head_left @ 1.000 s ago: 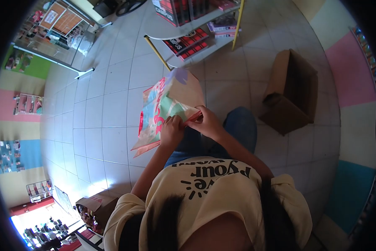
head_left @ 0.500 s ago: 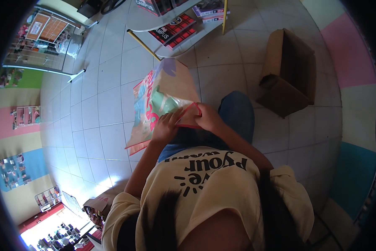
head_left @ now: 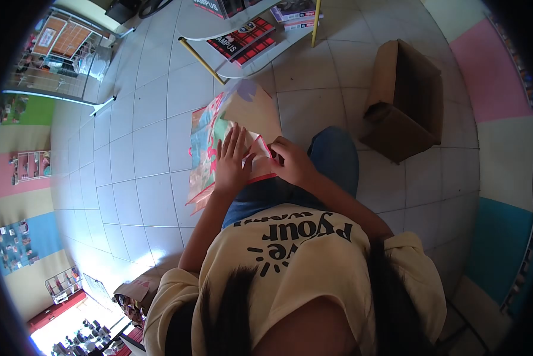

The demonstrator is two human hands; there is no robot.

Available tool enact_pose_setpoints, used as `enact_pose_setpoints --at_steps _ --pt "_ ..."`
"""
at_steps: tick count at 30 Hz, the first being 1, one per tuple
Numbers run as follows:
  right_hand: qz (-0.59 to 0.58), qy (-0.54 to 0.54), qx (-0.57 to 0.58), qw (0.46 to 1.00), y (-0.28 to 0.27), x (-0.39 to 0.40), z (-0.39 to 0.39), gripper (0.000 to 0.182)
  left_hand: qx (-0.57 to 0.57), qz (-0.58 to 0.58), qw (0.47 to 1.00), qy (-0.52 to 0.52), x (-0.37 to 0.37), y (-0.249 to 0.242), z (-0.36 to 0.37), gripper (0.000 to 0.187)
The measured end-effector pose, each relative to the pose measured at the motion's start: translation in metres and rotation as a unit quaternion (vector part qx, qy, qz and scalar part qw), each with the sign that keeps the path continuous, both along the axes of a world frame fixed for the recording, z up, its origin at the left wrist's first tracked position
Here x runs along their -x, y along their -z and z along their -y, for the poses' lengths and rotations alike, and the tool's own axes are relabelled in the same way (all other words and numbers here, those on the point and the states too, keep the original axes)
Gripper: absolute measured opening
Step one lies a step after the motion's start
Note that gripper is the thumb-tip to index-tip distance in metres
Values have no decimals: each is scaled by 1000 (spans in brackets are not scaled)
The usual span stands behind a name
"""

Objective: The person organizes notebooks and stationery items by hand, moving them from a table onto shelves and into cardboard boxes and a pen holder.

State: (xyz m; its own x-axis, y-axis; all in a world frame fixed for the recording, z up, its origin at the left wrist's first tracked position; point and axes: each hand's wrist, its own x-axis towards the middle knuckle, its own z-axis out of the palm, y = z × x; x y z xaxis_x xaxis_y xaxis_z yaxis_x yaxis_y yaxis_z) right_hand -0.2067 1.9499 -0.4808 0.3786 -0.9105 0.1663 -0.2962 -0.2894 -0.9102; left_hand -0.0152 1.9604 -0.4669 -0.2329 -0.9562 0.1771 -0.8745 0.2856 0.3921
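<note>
A colourful printed bag (head_left: 251,113) with beige, green, blue and pink-red areas and red edging rests in front of my knees. Lying on the bag's printed face, my left hand (head_left: 234,163) has its fingers stretched out, pointing away from me. My right hand (head_left: 291,163) is closed with bent fingers at the bag's red-trimmed edge, gripping it. Part of the bag is hidden under both hands. Whatever is inside the bag cannot be made out.
To the right stands an open cardboard box (head_left: 378,127) on the tiled floor (head_left: 136,118). Ahead, a low shelf (head_left: 189,29) with yellow legs holds red plaid "CAMPUS" packs (head_left: 242,41). A wire rack (head_left: 59,89) is at the upper left.
My left hand has moved up and flattened onto the bag, fingers extended. The bag looks flatter and more folded. My right hand stays at the red edge with its fingers shifted slightly.
</note>
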Motion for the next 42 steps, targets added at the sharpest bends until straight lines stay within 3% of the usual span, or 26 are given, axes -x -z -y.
enact_pose_setpoints --at_steps 3,10,13,17,21,25,28,31,33,35,38,41,42 --pt "-6 48 -15 999 -1 1 -5 21 82 6 994 66 -6 8 6 46" --pt "-29 171 -11 985 1 -3 -28 23 109 -2 990 87 10 7 -37 48" --pt "35 180 0 983 7 -3 -45 26 113 -16 989 91 13 17 -50 53" --pt "3 169 9 986 18 5 -60 27 79 -6 989 126 13 23 -66 63" --pt "-13 157 13 987 21 11 -64 26 122 31 982 138 15 33 -67 67" --pt "-3 141 26 990 20 14 -61 27 109 56 981 150 12 18 -69 51" --pt "73 49 54 995 7 22 -53 28 115 -61 981 145 -4 18 -61 40" --pt "95 97 58 989 24 39 -18 27 78 -169 977 103 -32 -22 -43 28" --pt "46 185 3 982 44 52 21 30 55 -256 965 -24 -53 -59 -38 26" --pt "60 233 58 969 98 63 73 35 91 -261 959 -61 -72 -112 -36 25" --pt "158 264 -179 935 80 57 113 47 153 -340 927 -35 -112 -140 -31 13" --pt "327 122 -303 887 59 54 143 61 195 -367 909 -20 -137 -149 -28 6" --pt "269 108 -318 903 51 52 155 59 206 -369 906 -14 -141 -148 -26 5"
